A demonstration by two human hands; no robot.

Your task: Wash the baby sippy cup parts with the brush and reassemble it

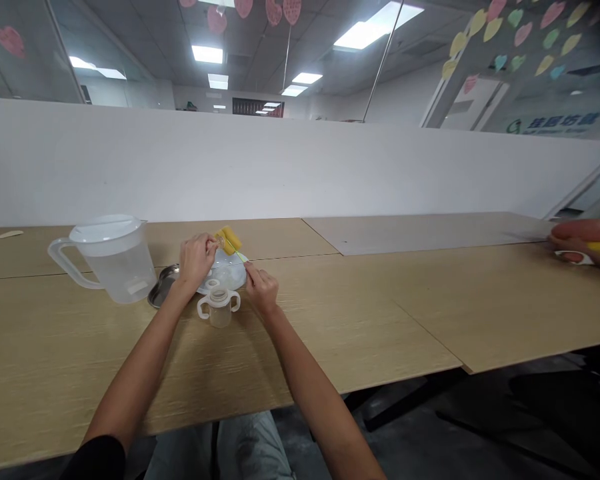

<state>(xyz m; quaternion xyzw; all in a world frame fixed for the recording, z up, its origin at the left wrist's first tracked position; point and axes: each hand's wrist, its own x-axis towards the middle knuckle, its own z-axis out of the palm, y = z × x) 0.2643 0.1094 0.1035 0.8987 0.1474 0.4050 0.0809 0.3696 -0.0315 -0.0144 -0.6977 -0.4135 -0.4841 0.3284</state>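
Note:
My left hand (195,259) is closed on a small clear piece (219,241), perhaps a bottle part; its exact kind is too small to tell. In the fingers of my right hand (261,285) is the thin green handle of a bottle brush (231,241). Its yellow sponge head touches or overlaps the clear piece. Below both hands lies a white plate (243,275) with clear parts on it. Closer to me, a clear baby bottle (221,313) with two white handles stands upright and uncapped. A shiny metal dish (155,293) is partly hidden behind my left wrist.
A lidded plastic pitcher (123,267) stands at the left, its handle pointing left. A pale flat piece (11,234) lies near the back edge. Another person's hand (570,244) with red and yellow things is at the far right. A white wall (290,167) bounds the table's (360,320) back.

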